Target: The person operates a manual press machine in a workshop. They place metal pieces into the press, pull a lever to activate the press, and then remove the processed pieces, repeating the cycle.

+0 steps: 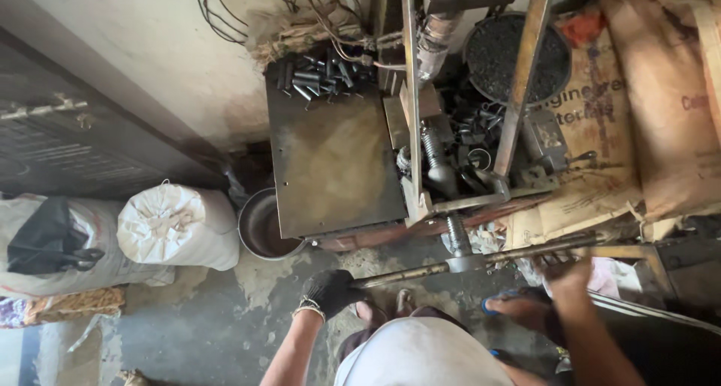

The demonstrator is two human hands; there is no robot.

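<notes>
1. The fingers of the left hand (pixel 330 290), in a black glove, are curled shut around the left end of a long metal bar (pixel 481 257) — the handle of a screw press.
2. The right hand (pixel 567 272) is bare and blurred; it lies on the right part of the same bar, but whether its fingers are wrapped round it or only pressed against it cannot be told.
3. The bar runs almost level across the view, from the gloved hand up to the right, and passes through a hub on a threaded screw shaft (pixel 454 232) at its middle.
4. The shaft rises into the press frame (pixel 420 153), which stands at the right edge of a flat steel table (pixel 330 161).
5. A heap of short dark metal tubes (pixel 323 76) lies at the far end of the table; more dark parts sit beside the frame.
6. A round pan of small black pieces (pixel 518 55) rests just beyond the frame, on brown sacks (pixel 661 108).
7. A metal bowl (pixel 266 228) stands on the floor at the table's near left corner, just beside a tied white sack (pixel 176 224).
8. Below the bar, the person's sandalled feet show — one in a blue sandal (pixel 511 303).
</notes>
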